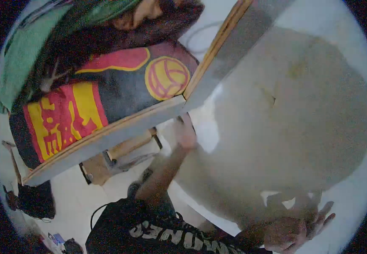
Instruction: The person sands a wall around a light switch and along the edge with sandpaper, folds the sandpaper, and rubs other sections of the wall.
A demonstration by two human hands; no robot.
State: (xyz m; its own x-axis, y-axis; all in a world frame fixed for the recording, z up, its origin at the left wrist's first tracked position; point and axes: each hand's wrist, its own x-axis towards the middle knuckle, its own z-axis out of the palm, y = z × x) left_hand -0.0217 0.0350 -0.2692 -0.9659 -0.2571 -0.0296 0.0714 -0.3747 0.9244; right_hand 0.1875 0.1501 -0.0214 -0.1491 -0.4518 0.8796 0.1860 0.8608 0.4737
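Observation:
My left hand (185,132) reaches up to the corner of a grey wooden-edged bed frame (145,115). Its blurred fingers are close to the underside of the board, and I cannot tell whether they grip it. At the lower right, my right hand (295,233) is held in front of a pale surface (340,220), its fingers spread and nothing seen in it. Just beyond the board lies a black blanket (124,93) with red and yellow patterns.
A green cloth (27,72) and a dark brown cloth (149,31) are heaped at upper left. Cardboard boxes (132,144) sit below the board. A black bag-like thing (35,199) is at lower left. A large shadow (293,114) covers the pale surface.

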